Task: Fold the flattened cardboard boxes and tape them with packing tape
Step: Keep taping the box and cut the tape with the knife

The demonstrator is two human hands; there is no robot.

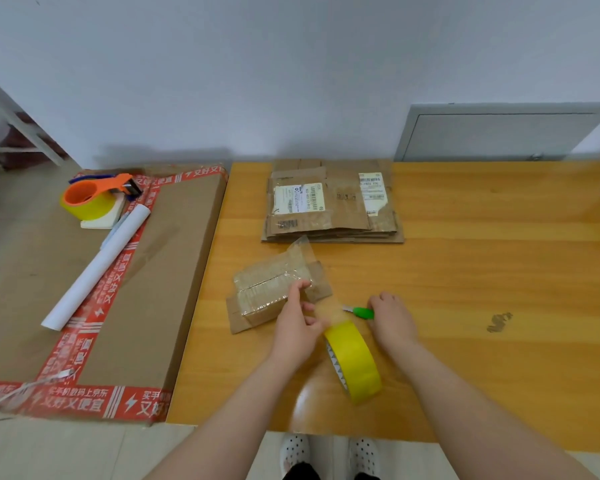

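Observation:
A small folded cardboard box [267, 296], wrapped in clear tape, lies on the wooden table [482, 271]. A strip of tape runs from the box to the yellow tape roll [355, 362], which stands on edge near the front. My left hand [297, 327] pinches the stretched tape strip beside the box. My right hand [392, 318] grips a green utility knife [361, 312], its blade pointing at the strip. Behind, a stack of flattened cardboard boxes [333, 202] with shipping labels lies at the table's far edge.
Left of the table lies a large flat carton [174, 254] edged in red printed tape. On it sit an orange tape dispenser [97, 195] with a yellow roll and a white paper tube [97, 268]. A grey panel [499, 133] leans on the wall at the back right.

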